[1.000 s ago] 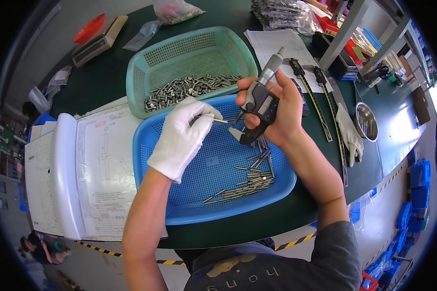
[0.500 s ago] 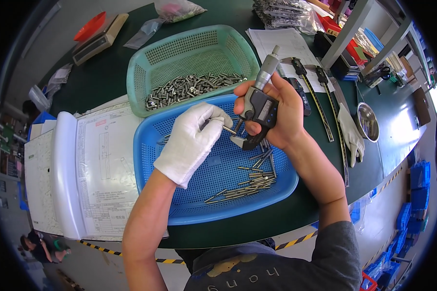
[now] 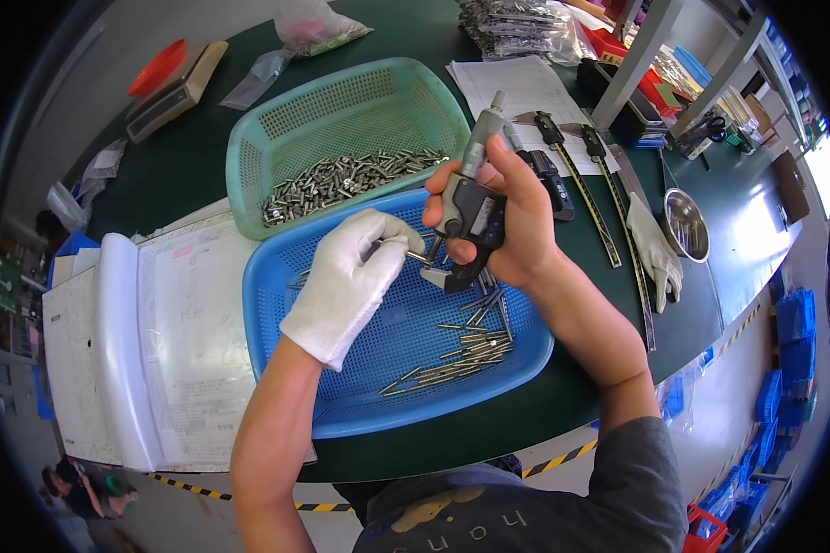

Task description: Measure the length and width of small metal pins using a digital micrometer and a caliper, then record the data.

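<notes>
One metal pin pinched in gloved L grip; bare R grip wrapped rnd micrometer.

Tabletop dark green. Front basket bright blue, patterned with small holes; rear basket pale green, likewise. Worn glove plain white. Micrometer black and silver-grey. Held pin silvery. Far-left dish orange-red. Floor tape yellow-and-black striped. Shirt dark grey, tan splotch.

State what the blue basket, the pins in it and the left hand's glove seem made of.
Blue basket: probably plastic, slightly glossy, with perforated walls. Pins: smooth metal, likely steel, with bright glints. Worn glove: matte fabric, perhaps cotton, creasing softly.
</notes>
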Available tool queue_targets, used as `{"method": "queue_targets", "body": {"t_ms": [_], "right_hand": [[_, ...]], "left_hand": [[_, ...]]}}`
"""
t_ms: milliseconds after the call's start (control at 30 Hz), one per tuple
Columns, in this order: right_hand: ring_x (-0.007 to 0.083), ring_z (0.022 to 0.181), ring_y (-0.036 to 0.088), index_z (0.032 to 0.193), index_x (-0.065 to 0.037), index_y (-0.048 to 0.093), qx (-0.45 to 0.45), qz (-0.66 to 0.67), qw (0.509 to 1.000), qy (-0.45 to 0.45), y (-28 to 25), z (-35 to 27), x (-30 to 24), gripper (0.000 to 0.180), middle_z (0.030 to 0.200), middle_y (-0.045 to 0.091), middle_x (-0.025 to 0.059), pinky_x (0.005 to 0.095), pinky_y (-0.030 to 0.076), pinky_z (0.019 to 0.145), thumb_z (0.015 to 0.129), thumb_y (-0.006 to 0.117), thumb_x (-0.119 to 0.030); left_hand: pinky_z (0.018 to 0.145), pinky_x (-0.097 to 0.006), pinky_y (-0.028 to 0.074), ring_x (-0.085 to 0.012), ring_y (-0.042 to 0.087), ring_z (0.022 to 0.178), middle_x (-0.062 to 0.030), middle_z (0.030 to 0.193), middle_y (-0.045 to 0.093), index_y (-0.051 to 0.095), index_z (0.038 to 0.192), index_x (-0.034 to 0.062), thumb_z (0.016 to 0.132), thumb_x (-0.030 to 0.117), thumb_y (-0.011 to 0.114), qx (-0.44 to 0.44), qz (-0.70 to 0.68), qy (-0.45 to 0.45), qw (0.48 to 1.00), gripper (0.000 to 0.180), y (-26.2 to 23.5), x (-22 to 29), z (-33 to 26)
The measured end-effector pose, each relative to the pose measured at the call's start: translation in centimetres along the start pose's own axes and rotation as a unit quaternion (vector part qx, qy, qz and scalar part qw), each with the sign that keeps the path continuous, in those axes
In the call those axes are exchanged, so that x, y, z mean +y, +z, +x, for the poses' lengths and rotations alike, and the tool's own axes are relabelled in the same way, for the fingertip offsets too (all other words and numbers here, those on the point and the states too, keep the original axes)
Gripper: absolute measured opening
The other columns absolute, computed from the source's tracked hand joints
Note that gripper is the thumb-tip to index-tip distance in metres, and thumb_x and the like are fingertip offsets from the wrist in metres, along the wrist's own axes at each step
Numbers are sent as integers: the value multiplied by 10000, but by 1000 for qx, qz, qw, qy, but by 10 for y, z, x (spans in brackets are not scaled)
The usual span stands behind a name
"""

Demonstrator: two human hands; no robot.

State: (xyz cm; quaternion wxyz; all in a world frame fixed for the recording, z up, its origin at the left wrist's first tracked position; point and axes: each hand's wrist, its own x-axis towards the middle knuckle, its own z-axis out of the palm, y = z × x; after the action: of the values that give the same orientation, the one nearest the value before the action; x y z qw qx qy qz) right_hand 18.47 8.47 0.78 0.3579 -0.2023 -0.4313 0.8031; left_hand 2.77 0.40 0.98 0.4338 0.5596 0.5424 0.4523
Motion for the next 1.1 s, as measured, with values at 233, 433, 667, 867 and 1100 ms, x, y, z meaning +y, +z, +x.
{"method": "queue_targets", "body": {"t_ms": [233,433,667,867,1100], "right_hand": [[123,404,449,904,2,534,1,-8,1000,-9,4,0,1,636,705,568,123,216,386,384,838,280,-576],[132,389,424,917,13,513,34,-15,999,-21,9,-2,-2,595,677,568,118,232,368,393,897,173,-475],[135,394,431,942,33,513,20,10,1000,-9,5,-3,-2,565,708,568,139,227,385,378,879,180,-419],[135,411,455,951,37,513,0,25,1000,-14,3,-1,0,577,713,570,142,223,395,384,861,227,-456],[131,390,438,886,13,531,34,-2,999,-19,4,0,-1,567,672,576,120,221,372,391,843,307,-506]], "left_hand": [[604,-207,364,-73,420,651,-13,730,487,541,828,-2,824,83,446,2,-68,-16,998,127,0,1,-1],[663,-215,392,-84,456,680,-21,764,501,529,827,10,818,125,456,-11,-56,-10,998,136,1,0,-2],[645,-211,385,-82,450,676,-23,767,497,522,821,7,825,115,448,-4,-58,-22,998,131,1,2,-3],[629,-196,376,-77,444,680,-24,781,494,514,827,6,829,94,438,9,-52,-5,999,116,0,-1,-2],[616,-202,373,-70,434,658,-12,753,488,530,835,11,833,114,456,10,-47,-11,999,127,2,1,-1]]}}
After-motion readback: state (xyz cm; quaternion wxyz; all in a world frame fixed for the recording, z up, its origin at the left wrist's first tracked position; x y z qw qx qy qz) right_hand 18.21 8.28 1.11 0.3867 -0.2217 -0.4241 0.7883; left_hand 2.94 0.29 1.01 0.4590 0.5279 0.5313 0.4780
